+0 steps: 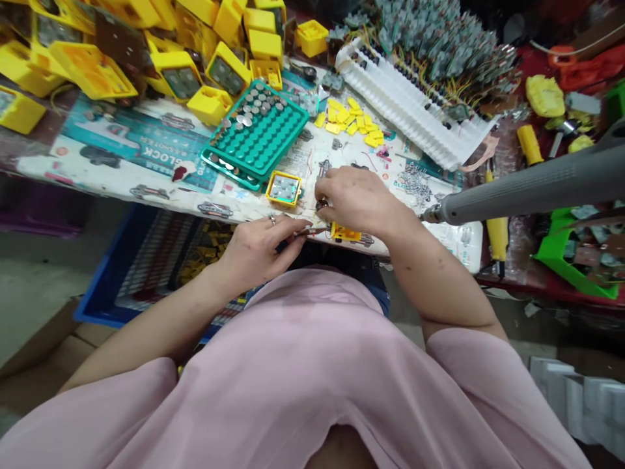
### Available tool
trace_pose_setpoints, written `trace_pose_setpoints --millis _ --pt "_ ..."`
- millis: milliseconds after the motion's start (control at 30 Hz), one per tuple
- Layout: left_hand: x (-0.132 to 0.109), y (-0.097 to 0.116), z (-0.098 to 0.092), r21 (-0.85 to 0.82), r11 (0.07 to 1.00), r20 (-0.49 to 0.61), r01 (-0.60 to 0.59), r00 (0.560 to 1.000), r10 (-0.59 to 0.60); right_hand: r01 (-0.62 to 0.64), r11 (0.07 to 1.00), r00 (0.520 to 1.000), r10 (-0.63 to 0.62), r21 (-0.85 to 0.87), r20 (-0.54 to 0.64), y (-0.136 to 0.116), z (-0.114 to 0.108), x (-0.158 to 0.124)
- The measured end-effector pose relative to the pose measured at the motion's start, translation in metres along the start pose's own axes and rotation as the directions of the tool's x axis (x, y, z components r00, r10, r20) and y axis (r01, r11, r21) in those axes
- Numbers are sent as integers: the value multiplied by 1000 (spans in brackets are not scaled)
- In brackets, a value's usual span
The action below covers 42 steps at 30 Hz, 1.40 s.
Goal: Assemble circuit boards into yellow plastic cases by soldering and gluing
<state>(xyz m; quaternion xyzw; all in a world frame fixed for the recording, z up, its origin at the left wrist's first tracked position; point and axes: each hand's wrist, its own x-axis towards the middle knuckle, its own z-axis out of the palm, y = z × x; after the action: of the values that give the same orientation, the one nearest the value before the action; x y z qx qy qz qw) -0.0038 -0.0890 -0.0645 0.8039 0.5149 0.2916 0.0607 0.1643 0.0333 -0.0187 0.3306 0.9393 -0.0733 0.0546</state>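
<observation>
At the front edge of the table my left hand, with a ring on it, is closed in a pinch. A thin reddish-dark piece, perhaps wire, lies at its fingertips. My right hand curls its fingers down around a small dark round part, whose kind I cannot make out. Under the right wrist is a yellow plastic housing, partly covered. Just beyond my left hand an open yellow case with a grey and green inside lies face up.
Behind stands a green tray with coin-like metal discs. Small yellow pieces are scattered near a white ribbed holder of wired boards. Yellow cases pile up at left. A grey powered screwdriver juts in from the right.
</observation>
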Motion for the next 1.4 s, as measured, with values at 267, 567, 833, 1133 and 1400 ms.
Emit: trace_pose_setpoints --millis 267,567,833,1133,1400 --pt "12 3 -1 -73 997 -65 -25 998 20 103 994 934 -85 36 -346 21 3 -57" --pt "19 1 0 -96 993 -93 -67 994 58 242 953 815 -302 -182 -494 29 28 -102" --pt "20 4 -5 -190 981 -73 -44 997 31 69 990 939 -23 123 -344 30 20 -87" --pt "20 3 -7 -251 968 11 -24 1000 27 -56 940 996 76 338 -47 33 -1 -75" --pt "17 1 -2 -278 960 -9 -24 1000 22 -118 954 992 125 274 -7 28 -3 -70"
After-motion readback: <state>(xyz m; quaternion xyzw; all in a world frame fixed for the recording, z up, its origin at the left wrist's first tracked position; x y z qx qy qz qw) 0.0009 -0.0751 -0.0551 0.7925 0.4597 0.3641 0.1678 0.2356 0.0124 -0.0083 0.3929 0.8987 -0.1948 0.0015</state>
